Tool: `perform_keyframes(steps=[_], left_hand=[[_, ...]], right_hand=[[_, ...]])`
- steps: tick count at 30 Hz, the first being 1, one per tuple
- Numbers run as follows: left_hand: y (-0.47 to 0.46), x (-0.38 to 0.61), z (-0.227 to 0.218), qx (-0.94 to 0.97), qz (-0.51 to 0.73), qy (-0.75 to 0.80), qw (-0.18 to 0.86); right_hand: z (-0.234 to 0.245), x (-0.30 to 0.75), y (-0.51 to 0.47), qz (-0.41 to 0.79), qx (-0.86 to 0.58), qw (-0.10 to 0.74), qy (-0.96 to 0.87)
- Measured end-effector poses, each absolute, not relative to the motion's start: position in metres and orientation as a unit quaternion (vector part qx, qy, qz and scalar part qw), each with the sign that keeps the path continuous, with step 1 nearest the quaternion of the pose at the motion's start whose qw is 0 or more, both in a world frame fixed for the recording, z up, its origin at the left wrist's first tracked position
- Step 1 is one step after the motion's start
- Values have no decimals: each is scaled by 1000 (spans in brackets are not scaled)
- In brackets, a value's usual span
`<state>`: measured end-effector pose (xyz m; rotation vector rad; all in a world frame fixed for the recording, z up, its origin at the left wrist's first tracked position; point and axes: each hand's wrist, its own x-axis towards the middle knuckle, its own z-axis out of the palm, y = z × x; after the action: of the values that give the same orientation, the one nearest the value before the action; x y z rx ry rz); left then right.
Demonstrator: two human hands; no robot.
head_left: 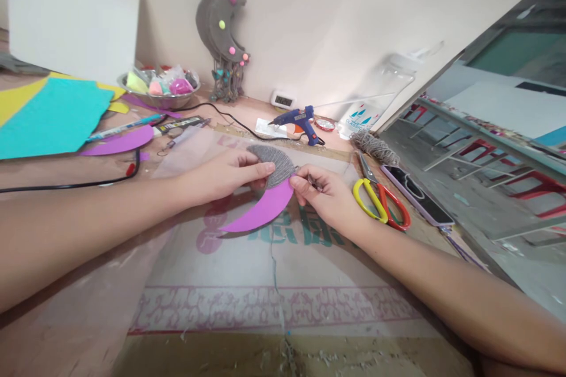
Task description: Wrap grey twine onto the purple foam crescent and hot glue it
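Note:
A purple paper crescent (265, 207) is held over the middle of the table, its upper part wrapped in grey yarn (278, 166). My left hand (241, 171) grips the wrapped part, thumb on top and fingers behind. My right hand (321, 188) is closed at the crescent's right edge, where the wrapping ends. Its thumb and forefinger pinch there, and a bit of grey yarn shows by the fingers. The bare purple tip points down to the left.
Right of my hands lie scissors (382, 197), a phone (415, 194) and a yarn bundle (375, 147). Behind are a blue glue gun (296, 123), a small clock (283, 99) and a plastic bottle (375, 94). Coloured sheets (57, 115), a metal bowl (163, 100) and a black cord (66, 188) are at left.

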<state>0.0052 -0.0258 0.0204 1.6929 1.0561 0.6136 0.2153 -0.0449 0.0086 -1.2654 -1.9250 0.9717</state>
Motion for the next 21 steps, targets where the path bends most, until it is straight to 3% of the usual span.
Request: perform_keyframes(steps=[7, 15, 21], left_hand=[[-25, 7, 22, 743, 278, 409, 451], [-22, 6, 20, 699, 275, 389, 533], [-22, 5, 17, 754, 266, 377, 467]], right_hand=[[12, 211, -47, 399, -464, 290, -736], [10, 213, -48, 374, -470, 286, -747], [10, 212, -47, 359, -461, 304, -753]])
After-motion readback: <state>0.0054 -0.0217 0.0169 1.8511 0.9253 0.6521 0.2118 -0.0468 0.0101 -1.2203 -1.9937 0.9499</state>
